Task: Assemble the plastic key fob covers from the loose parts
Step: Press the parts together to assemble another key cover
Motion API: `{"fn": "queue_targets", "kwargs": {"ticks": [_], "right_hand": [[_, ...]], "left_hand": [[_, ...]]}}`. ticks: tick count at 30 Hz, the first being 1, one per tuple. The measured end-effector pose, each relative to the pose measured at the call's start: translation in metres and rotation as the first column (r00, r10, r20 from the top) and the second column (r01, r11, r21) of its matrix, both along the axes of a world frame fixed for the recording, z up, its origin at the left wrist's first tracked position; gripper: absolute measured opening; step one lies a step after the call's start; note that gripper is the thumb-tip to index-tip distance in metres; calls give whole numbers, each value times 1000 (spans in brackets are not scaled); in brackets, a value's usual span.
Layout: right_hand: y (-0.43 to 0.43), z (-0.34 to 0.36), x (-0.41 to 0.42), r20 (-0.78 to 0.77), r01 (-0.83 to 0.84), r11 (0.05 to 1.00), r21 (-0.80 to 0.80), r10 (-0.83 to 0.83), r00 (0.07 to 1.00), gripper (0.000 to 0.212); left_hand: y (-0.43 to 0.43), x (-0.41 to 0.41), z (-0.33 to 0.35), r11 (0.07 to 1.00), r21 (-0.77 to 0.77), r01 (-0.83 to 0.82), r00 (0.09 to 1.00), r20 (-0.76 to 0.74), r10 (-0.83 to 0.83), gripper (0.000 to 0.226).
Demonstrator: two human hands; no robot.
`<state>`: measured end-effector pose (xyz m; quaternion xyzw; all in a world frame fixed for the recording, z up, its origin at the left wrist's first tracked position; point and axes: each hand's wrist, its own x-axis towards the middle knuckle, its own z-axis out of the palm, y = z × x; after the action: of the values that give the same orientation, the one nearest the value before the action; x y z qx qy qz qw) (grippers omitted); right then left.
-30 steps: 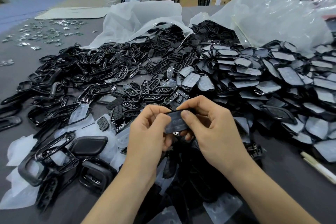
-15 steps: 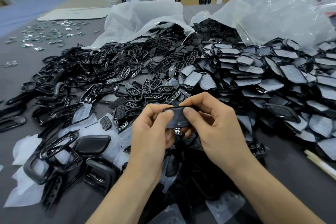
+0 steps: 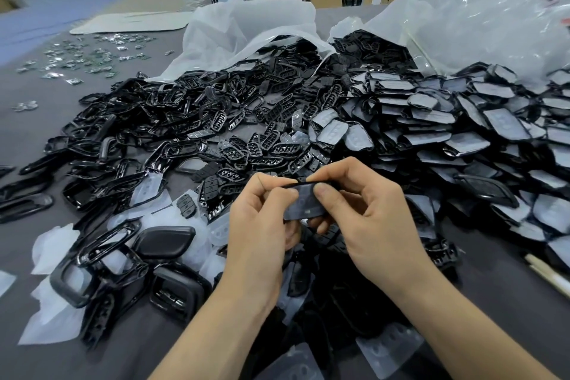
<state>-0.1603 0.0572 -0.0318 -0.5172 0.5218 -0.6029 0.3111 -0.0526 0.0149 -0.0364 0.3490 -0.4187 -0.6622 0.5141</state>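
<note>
A black key fob cover part (image 3: 305,203) with a filmy face is held above the table between both hands. My left hand (image 3: 262,225) pinches its left end with thumb and fingers curled round it. My right hand (image 3: 364,222) pinches its right end, thumb on top. Black open frames (image 3: 129,145) lie heaped at the left. Slotted button grilles (image 3: 262,145) sit in the middle. Flat covers with grey film (image 3: 462,133) are stacked at the right. Below my hands lie more black parts (image 3: 324,296).
Two opened clear plastic bags (image 3: 246,31) spill parts at the back. Small shiny metal pieces (image 3: 83,55) are scattered at the far left. A solid black shell (image 3: 163,241) and translucent pads (image 3: 388,348) lie near the front. A pale stick (image 3: 549,274) lies at the right edge.
Both hands keep hold of the same part; the thumbs have shifted slightly on its face. The view has dipped a little.
</note>
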Motion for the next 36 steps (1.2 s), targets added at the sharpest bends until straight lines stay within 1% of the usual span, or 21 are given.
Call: {"fn": "queue_targets", "kwargs": {"ticks": [5,10,13,17,20,22,23,25,26,28,30,33,36], "right_hand": [[0,0,2,29,-14,1000,8,14,999,13],[1,3,3,65,-17,1000,-8,18,998,15],[0,3,2,95,-2,1000,9,1,995,15],[-2,3,-4,134,43,999,32,-47,990,14],[-3,3,-7,151,81,996,47,-87,985,16],[-4,3,-8,170,89,994,66,-99,981,18],[-4,3,-9,178,90,993,76,-102,979,19],[-4,3,-9,205,85,992,89,-102,974,21],[-4,3,-9,236,75,993,95,-96,967,23],[-4,3,-9,319,48,993,111,-82,944,27],[-4,3,-8,360,28,991,129,-73,930,29],[-5,2,-8,344,18,991,135,-64,937,27],[-3,3,-8,262,40,992,117,-70,962,24]], "left_hand": [[1,0,-1,994,-65,-93,993,60,97,45],[5,2,2,965,-205,-165,964,174,201,28],[5,2,3,950,-266,-165,948,223,227,20],[6,1,4,966,-241,-96,973,180,141,22],[7,1,6,977,-213,-17,988,144,48,16],[8,0,6,976,-217,26,989,149,7,8],[9,0,5,972,-231,42,985,174,-2,7],[9,-1,5,963,-261,62,974,225,-2,12],[9,-2,4,964,-258,62,974,225,-2,14],[9,-2,5,973,-224,58,982,186,-15,13],[9,-2,5,979,-199,52,989,149,-22,12],[9,-2,5,984,-176,32,993,115,-12,14],[8,-2,4,990,-141,18,995,98,-4,17]]}}
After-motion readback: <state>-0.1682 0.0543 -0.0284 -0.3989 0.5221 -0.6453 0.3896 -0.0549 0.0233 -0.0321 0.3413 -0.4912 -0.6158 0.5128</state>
